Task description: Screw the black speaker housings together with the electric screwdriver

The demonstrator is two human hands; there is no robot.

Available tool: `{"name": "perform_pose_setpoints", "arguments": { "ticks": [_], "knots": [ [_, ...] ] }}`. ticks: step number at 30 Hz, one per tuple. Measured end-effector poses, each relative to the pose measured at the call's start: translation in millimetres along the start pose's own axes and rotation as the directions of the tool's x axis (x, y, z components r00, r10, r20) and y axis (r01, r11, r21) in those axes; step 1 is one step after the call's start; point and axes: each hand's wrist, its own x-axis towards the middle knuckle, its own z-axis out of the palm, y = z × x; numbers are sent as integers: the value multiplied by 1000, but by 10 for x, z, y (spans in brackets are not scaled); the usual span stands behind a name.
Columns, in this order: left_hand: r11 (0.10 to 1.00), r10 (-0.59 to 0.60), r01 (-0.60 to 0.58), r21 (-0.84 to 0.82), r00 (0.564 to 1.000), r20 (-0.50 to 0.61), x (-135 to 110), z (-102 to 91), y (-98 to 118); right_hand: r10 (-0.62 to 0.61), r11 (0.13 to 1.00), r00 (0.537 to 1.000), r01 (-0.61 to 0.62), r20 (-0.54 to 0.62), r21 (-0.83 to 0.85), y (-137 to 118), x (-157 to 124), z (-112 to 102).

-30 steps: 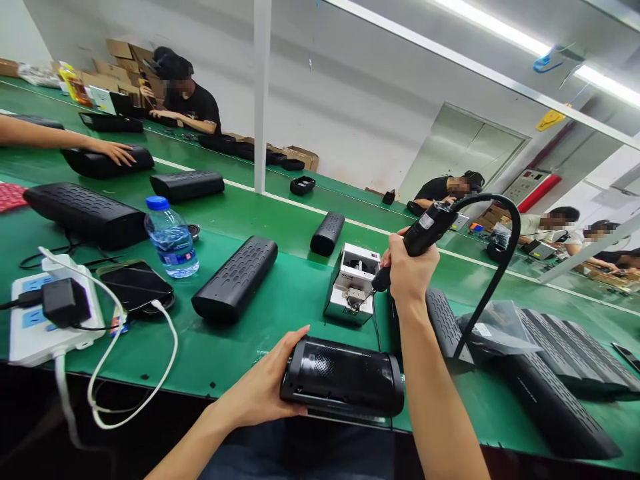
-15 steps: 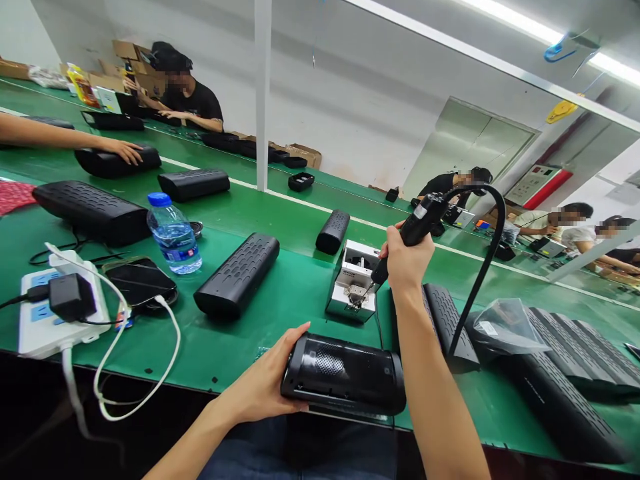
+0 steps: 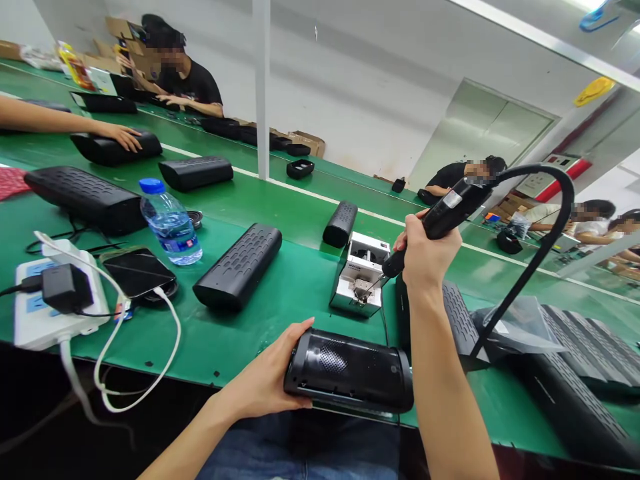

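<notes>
The right hand (image 3: pixel 425 257) grips a black corded electric screwdriver (image 3: pixel 445 213), tip at the small grey screw feeder box (image 3: pixel 361 277), picking up a screw, while the left hand (image 3: pixel 270 377) clasps the glossy black speaker housing (image 3: pixel 350 370) at the near edge, where the screw must next be aligned.

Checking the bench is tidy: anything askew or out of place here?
Mostly orderly. One oddity: a white cable from the power strip loops over the green table edge and hangs loose. Nothing looks spilled or damaged.

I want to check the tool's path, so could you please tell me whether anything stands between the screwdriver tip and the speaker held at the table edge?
Nothing visible does. The right hand holds the screwdriver with its tip at the white feeder; green table lies bare between that and the speaker in the left hand.
</notes>
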Motion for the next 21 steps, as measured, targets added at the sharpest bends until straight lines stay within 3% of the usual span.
{"name": "perform_pose_setpoints", "arguments": {
  "ticks": [14, 21],
  "knots": [
    [1000, 22, -22, -2, 1000, 9, 17, -31, 31, -15, 999, 999, 13, 45, 39, -82, -67, -42],
    [1000, 12, -12, 0, 1000, -2, 9, -53, 55, 23, 996, 981, -38, 194, 79, -80, -116, -29]
  ]
}}
